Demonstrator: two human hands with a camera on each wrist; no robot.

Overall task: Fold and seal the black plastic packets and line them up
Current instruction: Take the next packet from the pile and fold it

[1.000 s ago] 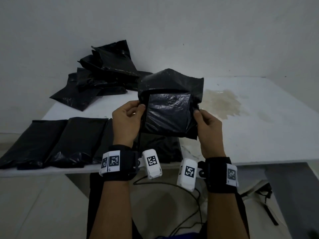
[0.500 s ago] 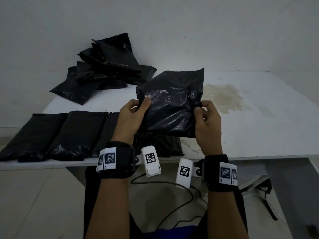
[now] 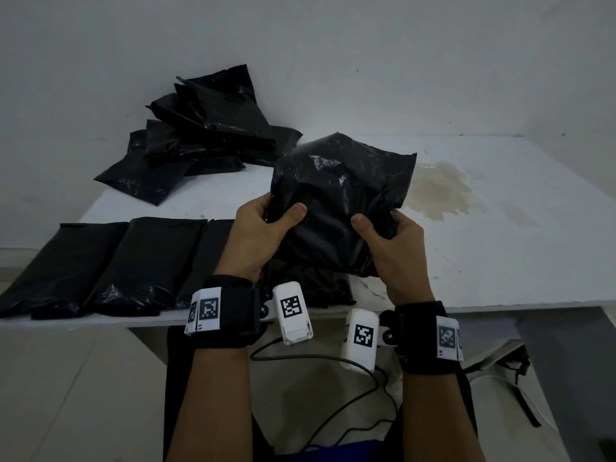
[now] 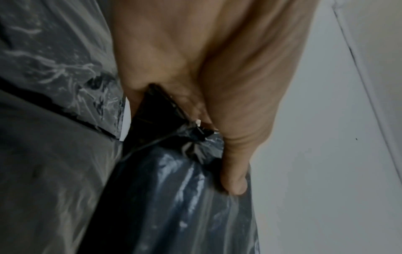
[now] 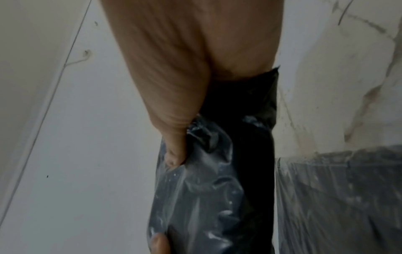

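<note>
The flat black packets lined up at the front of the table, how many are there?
4, as far as I can tell: one at the far left, one beside it, a third partly behind the left wrist, and a fourth mostly hidden under the held packet.

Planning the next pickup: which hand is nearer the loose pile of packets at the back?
Left. The left hand is closer below the pile; the right hand is farther right, both gripping the held packet.
</note>
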